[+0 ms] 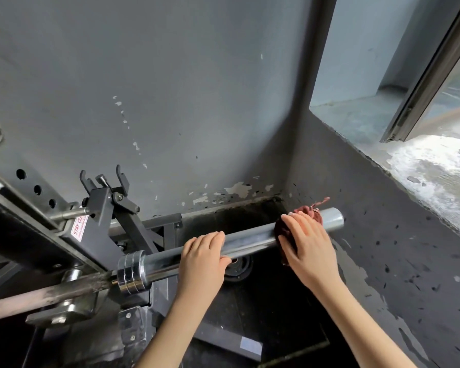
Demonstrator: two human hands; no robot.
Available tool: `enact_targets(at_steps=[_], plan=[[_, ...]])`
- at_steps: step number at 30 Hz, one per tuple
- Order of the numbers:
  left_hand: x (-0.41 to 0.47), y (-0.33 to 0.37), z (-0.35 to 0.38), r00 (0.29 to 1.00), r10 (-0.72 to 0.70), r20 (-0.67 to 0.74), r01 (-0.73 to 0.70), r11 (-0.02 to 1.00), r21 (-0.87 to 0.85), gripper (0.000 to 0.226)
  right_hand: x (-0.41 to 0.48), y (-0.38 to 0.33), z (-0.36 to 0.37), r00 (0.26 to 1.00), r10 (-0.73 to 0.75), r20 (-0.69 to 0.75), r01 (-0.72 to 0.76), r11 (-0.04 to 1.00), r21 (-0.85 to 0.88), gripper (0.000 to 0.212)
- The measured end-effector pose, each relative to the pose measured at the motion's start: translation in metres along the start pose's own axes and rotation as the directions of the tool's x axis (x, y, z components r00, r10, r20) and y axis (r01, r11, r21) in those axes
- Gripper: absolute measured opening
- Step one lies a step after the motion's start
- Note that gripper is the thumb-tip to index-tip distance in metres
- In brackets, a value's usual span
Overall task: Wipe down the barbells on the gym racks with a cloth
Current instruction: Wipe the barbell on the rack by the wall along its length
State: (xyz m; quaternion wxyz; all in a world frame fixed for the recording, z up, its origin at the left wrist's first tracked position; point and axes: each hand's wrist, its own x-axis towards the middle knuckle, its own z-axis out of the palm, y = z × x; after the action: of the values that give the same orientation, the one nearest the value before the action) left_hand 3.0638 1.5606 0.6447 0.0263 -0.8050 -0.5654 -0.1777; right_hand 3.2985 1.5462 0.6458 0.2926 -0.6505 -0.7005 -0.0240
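Grey, chipped wall backed the rack [96, 232], where the barbell [250, 241] rested. Left hand [203, 257] gripped its sleeve; right hand [307, 247] wrapped the maroon cloth [310, 214] near the end. Best wiping likely meant firm, encircling pressure and steady bracing.

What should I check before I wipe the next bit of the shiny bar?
1. The dark red cloth wraps the shiny steel barbell sleeve: ok.
2. The right hand grips the cloth: ok.
3. The left hand holds the sleeve: ok.
4. The bar sits safely in the black metal rack: cannot tell.
5. The sleeve is clean under the cloth: cannot tell.
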Motion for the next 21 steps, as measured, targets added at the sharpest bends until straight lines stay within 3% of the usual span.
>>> enact_targets(at_steps=[5,7,12,17,21], plan=[[-0.001,-0.001,0.003,0.997,0.007,-0.073,-0.007,1.0,0.002,0.059,0.019,0.013,-0.004,0.957,0.275,-0.09,-0.271,0.961,0.049,0.037],[-0.001,0.0,0.004,0.996,0.004,-0.088,-0.004,1.0,0.0,0.059,0.014,-0.003,0.005,0.943,0.314,-0.112,-0.304,0.948,0.093,0.039],[-0.002,-0.002,0.006,0.993,0.017,-0.113,-0.015,1.0,0.011,0.059,0.005,0.025,-0.009,0.996,0.087,0.01,-0.087,0.996,0.022,0.043],[-0.002,-0.002,0.007,0.994,0.007,-0.113,-0.007,1.0,0.005,0.059,0.019,0.028,-0.011,0.943,0.329,-0.052,-0.327,0.944,0.04,0.035],[-0.002,-0.002,0.008,0.993,0.008,-0.121,-0.008,1.0,0.0,0.06,0.011,0.002,-0.004,0.993,0.112,-0.039,-0.108,0.99,0.093,0.03]])
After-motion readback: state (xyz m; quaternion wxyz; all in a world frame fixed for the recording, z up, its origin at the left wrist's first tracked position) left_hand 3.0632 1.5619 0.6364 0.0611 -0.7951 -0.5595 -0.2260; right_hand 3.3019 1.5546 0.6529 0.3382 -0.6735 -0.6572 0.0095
